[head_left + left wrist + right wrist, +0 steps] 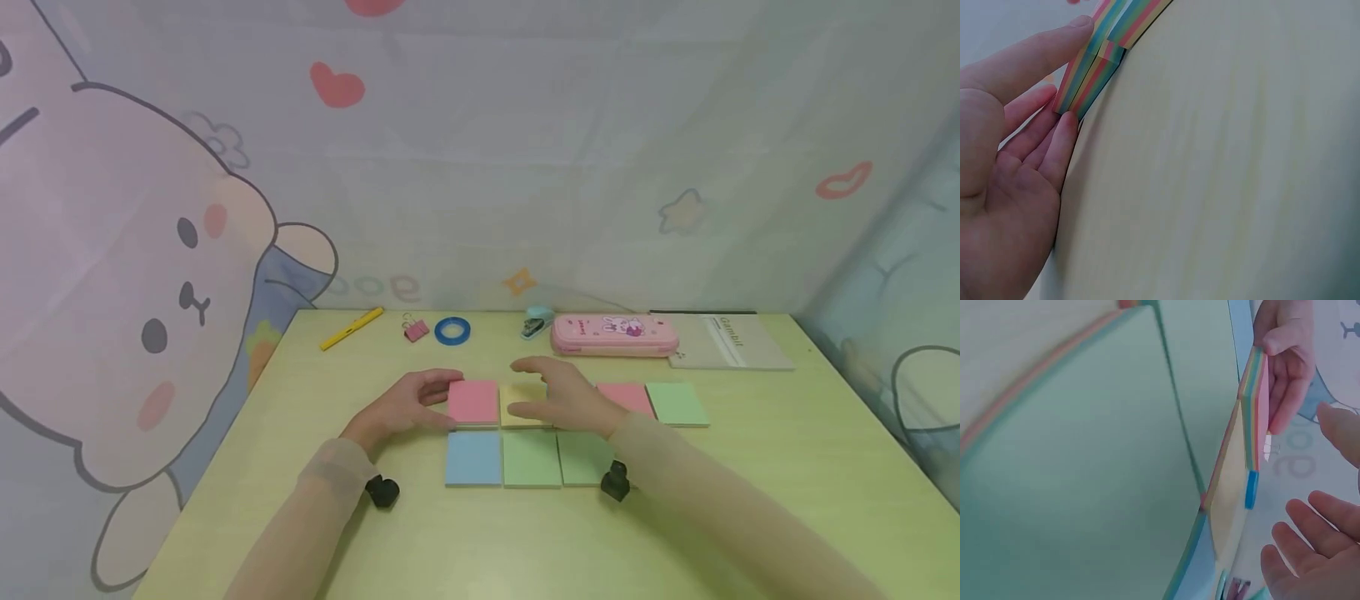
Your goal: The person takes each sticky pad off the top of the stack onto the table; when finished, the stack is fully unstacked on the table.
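Observation:
My left hand [408, 406] pinches a pink sticky-note pad [472, 402] at the left end of the back row, thumb on the near side and fingers on the far side. In the left wrist view its edge [1079, 78] shows stripes of several colours. My right hand [566, 396] hovers over the back row with thumb and fingers spread, nothing between them. Below it lies a yellow pad [513, 417], partly covered by the hand. In the right wrist view the pink pad [1260, 406] stands higher than the yellow pad [1227, 481] beside it.
A blue pad [473, 458] and green pads [532, 458] form the front row. Rightward in the back row are another pink pad [626, 398] and a green pad [677, 404]. Behind lie a yellow pen [351, 328], binder clip [416, 331], blue tape [452, 341], stapler [536, 323], pencil case [615, 335] and notebook [727, 342].

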`<state>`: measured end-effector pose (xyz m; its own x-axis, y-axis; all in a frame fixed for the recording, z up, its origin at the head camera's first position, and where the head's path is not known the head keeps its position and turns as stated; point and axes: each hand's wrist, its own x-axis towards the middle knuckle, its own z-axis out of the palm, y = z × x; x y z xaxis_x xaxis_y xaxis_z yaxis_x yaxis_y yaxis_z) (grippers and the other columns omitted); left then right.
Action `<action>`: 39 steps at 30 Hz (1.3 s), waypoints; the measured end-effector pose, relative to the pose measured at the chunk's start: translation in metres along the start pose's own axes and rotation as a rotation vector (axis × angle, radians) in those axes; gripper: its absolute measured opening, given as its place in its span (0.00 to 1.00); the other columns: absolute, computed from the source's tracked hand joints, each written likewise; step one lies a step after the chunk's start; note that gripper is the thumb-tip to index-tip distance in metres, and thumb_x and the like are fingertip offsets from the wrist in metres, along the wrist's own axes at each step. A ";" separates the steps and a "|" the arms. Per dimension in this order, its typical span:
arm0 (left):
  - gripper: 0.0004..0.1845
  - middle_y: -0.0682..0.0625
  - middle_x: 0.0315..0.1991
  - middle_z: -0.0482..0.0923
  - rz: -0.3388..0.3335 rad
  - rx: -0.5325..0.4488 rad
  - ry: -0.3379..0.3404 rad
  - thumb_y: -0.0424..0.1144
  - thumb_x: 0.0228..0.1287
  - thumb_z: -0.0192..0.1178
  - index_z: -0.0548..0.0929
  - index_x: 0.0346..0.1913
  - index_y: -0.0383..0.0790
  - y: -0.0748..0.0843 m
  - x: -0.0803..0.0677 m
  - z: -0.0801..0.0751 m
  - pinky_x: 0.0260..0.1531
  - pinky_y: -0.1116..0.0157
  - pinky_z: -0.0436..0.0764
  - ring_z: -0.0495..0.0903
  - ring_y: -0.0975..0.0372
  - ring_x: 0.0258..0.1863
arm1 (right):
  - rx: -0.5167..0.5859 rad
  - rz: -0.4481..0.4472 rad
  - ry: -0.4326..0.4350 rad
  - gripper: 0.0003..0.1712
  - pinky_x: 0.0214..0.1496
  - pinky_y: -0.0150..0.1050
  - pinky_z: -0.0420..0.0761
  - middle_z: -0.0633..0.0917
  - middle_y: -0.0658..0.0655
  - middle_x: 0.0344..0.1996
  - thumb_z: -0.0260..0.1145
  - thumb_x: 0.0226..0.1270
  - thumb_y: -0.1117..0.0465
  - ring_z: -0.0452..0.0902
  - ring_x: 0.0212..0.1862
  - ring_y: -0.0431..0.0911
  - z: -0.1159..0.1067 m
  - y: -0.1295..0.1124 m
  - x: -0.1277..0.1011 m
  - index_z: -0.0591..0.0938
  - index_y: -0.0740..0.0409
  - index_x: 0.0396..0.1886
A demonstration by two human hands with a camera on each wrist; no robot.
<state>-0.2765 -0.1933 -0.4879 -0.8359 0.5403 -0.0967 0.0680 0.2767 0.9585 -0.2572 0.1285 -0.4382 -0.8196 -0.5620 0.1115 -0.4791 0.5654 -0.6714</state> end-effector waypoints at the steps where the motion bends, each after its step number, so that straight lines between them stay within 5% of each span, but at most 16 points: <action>1: 0.45 0.43 0.77 0.68 0.000 0.001 0.000 0.32 0.60 0.78 0.68 0.78 0.37 0.000 0.000 0.000 0.74 0.55 0.72 0.68 0.48 0.77 | -0.009 0.009 -0.009 0.42 0.76 0.56 0.72 0.77 0.59 0.72 0.76 0.68 0.48 0.69 0.75 0.57 0.004 -0.001 0.006 0.74 0.63 0.74; 8: 0.44 0.43 0.77 0.69 0.010 0.005 -0.010 0.33 0.61 0.77 0.68 0.78 0.37 -0.001 0.001 -0.001 0.73 0.55 0.73 0.69 0.47 0.76 | -0.075 0.069 -0.079 0.44 0.79 0.53 0.68 0.77 0.58 0.72 0.79 0.64 0.47 0.69 0.75 0.56 0.028 -0.008 0.031 0.74 0.60 0.74; 17: 0.44 0.43 0.78 0.68 0.021 0.003 -0.022 0.32 0.61 0.77 0.67 0.79 0.36 -0.002 0.001 0.000 0.72 0.57 0.73 0.69 0.48 0.76 | -0.143 -0.001 -0.106 0.45 0.69 0.49 0.79 0.84 0.59 0.62 0.83 0.58 0.52 0.80 0.61 0.51 0.043 -0.013 0.042 0.76 0.68 0.70; 31: 0.46 0.41 0.78 0.66 0.023 -0.010 -0.025 0.31 0.61 0.77 0.66 0.79 0.35 -0.001 0.000 -0.002 0.72 0.57 0.74 0.68 0.47 0.77 | -0.177 -0.071 -0.057 0.44 0.66 0.49 0.80 0.84 0.59 0.60 0.83 0.58 0.47 0.79 0.59 0.51 0.043 -0.007 0.044 0.78 0.66 0.67; 39: 0.46 0.38 0.79 0.65 0.044 -0.008 -0.036 0.30 0.61 0.77 0.65 0.79 0.33 -0.001 0.000 -0.002 0.76 0.55 0.68 0.65 0.44 0.78 | -0.154 -0.026 -0.011 0.48 0.73 0.50 0.76 0.81 0.56 0.65 0.84 0.56 0.45 0.76 0.68 0.52 0.014 0.006 0.019 0.76 0.61 0.72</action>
<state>-0.2776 -0.1955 -0.4878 -0.8119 0.5803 -0.0641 0.0994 0.2455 0.9643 -0.2709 0.1127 -0.4502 -0.8035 -0.5834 0.1189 -0.5429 0.6360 -0.5484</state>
